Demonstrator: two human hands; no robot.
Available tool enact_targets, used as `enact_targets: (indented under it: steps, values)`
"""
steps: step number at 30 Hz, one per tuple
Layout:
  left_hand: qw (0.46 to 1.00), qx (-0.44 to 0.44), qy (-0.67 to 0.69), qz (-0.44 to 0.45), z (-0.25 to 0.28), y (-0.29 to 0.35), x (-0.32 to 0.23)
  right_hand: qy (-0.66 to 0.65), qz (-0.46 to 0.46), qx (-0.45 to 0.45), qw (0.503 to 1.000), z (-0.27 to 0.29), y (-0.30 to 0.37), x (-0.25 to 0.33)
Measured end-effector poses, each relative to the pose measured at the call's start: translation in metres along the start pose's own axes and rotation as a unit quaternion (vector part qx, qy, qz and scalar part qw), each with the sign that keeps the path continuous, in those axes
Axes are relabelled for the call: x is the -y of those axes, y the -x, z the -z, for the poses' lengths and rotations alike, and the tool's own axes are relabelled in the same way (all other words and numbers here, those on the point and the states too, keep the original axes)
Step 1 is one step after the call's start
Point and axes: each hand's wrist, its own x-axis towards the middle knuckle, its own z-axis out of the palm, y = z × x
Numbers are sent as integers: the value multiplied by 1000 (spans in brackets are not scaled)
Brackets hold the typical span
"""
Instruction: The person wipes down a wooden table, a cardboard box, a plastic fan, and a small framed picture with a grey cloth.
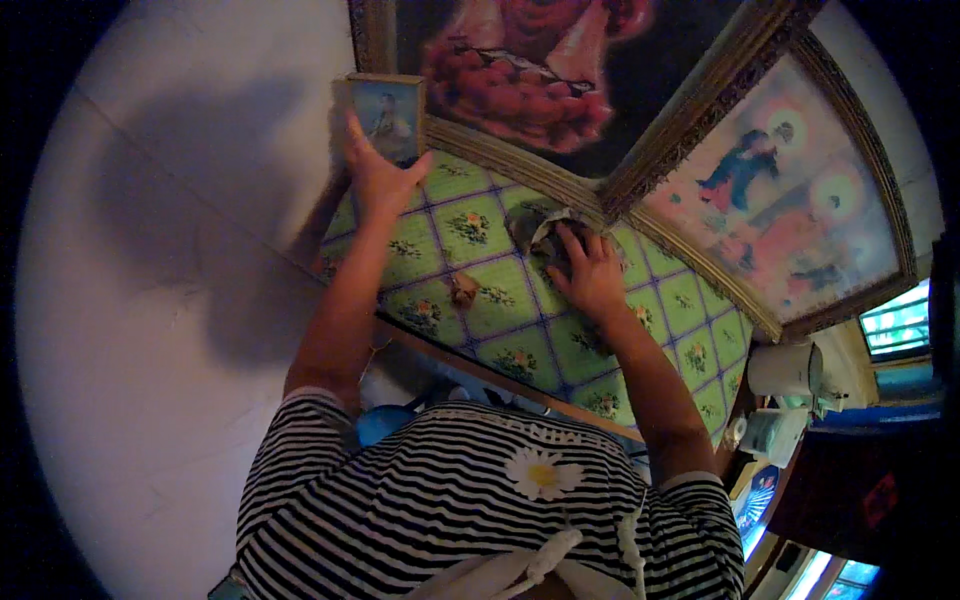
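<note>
My left hand (378,180) grips a small framed picture (392,118) by its lower part, holding it near the wall at the table's far left corner. The picture has a thin gold-coloured frame and a figure on a blue-grey ground. My right hand (594,278) presses a crumpled greyish cloth (546,234) onto the table, its fingers bent over it. Under both arms lies a green checked tablecloth (520,310) with purple lines and flower bunches. Between my arms rests a small brown object (462,289), too blurred to name.
A large ornate-framed painting (545,90) leans at the table's back. Beside it on the right stands another framed picture (775,190) with pale figures. A white container (785,370) and a pale box (775,434) sit beyond the right edge. A white wall (150,300) borders the left.
</note>
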Motion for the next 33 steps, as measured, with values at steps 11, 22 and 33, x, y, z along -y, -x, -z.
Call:
enact_targets:
  steps: [11,22,33]
  values:
    - [997,48,58,-31,134,36,22,-18,-4,29,999,-63,-123,101]
    - [998,38,38,41,190,86,11,-61,-20,70,995,-96,-236,216]
    - [997,52,-16,58,215,116,17,-1,253,78,964,-84,-265,218]
